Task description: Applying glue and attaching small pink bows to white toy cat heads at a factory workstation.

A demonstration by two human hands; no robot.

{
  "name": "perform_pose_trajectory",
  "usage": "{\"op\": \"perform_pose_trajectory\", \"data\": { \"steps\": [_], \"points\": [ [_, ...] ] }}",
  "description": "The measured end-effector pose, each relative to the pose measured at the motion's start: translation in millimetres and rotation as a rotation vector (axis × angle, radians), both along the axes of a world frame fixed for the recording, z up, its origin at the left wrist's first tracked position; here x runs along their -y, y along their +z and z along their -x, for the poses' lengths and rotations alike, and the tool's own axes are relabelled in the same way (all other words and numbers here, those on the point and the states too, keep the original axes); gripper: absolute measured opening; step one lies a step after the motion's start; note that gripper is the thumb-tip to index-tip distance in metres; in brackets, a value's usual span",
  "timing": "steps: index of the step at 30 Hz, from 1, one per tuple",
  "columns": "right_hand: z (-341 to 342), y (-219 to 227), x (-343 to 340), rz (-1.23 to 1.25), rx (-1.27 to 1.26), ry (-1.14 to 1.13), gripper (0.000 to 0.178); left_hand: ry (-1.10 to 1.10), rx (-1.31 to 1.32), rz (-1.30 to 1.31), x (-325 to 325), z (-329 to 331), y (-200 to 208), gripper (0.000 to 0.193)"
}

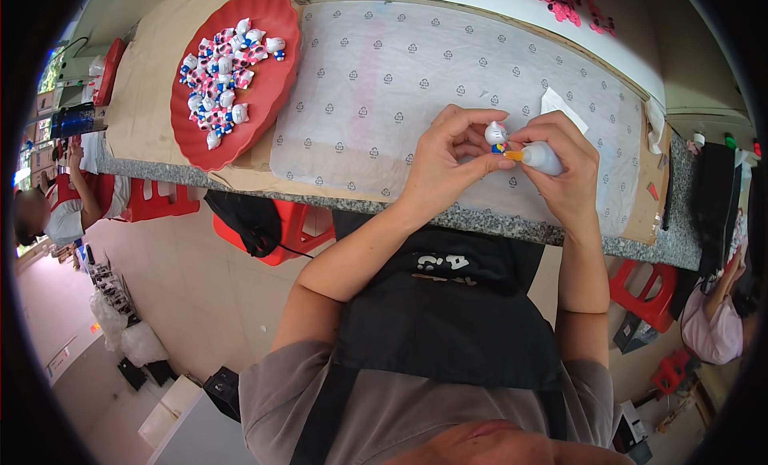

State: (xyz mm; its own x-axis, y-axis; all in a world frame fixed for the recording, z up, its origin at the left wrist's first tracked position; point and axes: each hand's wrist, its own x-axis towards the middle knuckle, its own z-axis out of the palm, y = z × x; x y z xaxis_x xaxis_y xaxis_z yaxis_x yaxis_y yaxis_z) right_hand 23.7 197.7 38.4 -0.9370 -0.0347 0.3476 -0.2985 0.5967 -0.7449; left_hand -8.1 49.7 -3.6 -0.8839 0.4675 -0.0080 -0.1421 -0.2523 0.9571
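Observation:
Between the thumb and fingers of my left hand [448,149] is a small cat figurine [496,135], white-headed with a blue and yellow body. My right hand [570,165] grips a translucent white squeeze bottle [544,158] with an orange-yellow tip. That tip [514,155] points left at the figurine's lower body; whether it touches cannot be made out. Both hands are over the sheet-covered worktable. At the left, a red scalloped plate [268,117] carries a heap of similar white, blue and pink figurines [218,81].
A white sheet [344,137] printed with small symbols covers the table over cardboard. Beyond my hands lies a white paper piece [564,109]. Pink-red small parts [564,2] sit at the far right. Red stools [300,233] stand below the granite edge. People sit on both sides.

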Motion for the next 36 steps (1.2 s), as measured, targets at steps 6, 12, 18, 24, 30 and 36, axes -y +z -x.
{"op": "perform_pose_trajectory", "data": {
  "steps": [6, 12, 18, 24, 30, 36],
  "points": [
    [-1, 0, -2, 0.004, 0.065, 0.023, 0.026, -0.013, -0.001, 0.023, 0, 1, 0, 0.041],
    [2, 2, -1, -0.025, 0.06, 0.03, 0.024, -0.014, -0.053, 0.053, 0, 0, -2, 0.041],
    [0, 0, -11, 0.04, 0.027, -0.105, 0.023, -0.059, -0.001, 0.003, 2, 1, 2, 0.04],
    [0, -9, -34, 0.192, 0.26, -0.305, 0.009, -0.062, 0.123, -0.115, 5, 2, 3, 0.04],
    [-3, -14, -38, 0.048, 0.237, -0.44, 0.016, -0.023, 0.137, -0.123, 7, 2, 2, 0.04],
    [-6, -15, -48, -0.092, 0.089, -0.389, 0.014, -0.028, 0.14, -0.133, 6, 3, 0, 0.04]
  ]
}}
